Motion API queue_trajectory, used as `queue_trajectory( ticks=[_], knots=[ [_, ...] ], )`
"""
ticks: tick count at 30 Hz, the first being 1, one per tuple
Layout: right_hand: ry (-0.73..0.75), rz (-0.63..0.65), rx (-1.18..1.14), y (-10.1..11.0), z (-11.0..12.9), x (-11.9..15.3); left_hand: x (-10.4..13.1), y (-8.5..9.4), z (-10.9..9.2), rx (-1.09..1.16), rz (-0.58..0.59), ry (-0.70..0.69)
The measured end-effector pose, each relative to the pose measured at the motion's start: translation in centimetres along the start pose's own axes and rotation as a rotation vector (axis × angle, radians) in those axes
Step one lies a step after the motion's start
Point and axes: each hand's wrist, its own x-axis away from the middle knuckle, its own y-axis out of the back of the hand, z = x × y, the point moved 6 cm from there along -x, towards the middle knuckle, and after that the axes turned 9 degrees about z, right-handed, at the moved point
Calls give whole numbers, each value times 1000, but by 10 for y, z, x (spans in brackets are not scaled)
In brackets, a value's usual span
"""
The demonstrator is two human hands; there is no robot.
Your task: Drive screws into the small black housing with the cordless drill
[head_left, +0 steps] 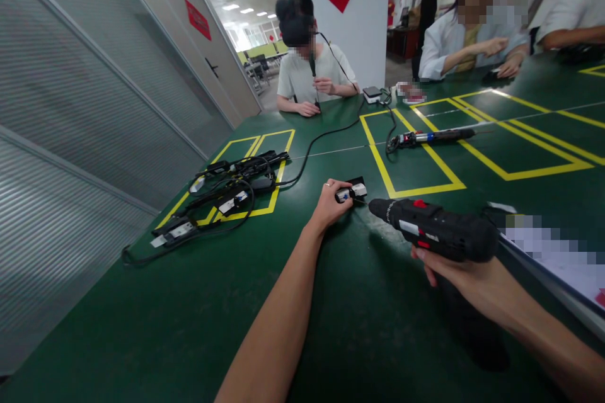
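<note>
My right hand [439, 264] is wrapped around the grip of a black cordless drill [439, 230] with red buttons. The drill points left, its thin bit reaching toward a small black device with a white label [360, 189]. My left hand [332, 200] pinches that device against the green table [265, 327], thumb and fingers on its two sides. The bit's tip is close to the device; whether it touches cannot be made out. My right fingers are partly hidden behind the drill.
Several black devices with cables [236, 186] lie at the left within yellow tape outlines. A long black tool with exposed parts [430, 137] lies at the back right. Papers [558, 258] lie at the right edge. One person [316, 69] works opposite; others sit at the far right.
</note>
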Motion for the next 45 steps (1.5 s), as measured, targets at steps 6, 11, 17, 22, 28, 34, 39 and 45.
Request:
queue_trajectory(
  ticks=[6,11,17,22,28,34,39,45],
  knots=[
    [-4,1,-36,0,1,0,-1,0,-1,0,-1,2],
    [-6,3,-48,1,3,2,-2,-1,0,6,-3,1],
    [-9,-2,-83,2,5,3,0,-1,3,48,-3,40],
    [3,0,-112,1,7,2,0,0,1,49,3,27],
    [-28,5,-126,1,-1,1,-1,0,2,22,-7,3],
    [6,6,-125,-2,1,0,1,1,1,11,-11,-17],
    [43,-23,-81,-5,3,0,1,1,-1,14,-5,-17],
    [3,-40,-93,-4,-1,1,1,1,0,22,4,-3]
  ],
)
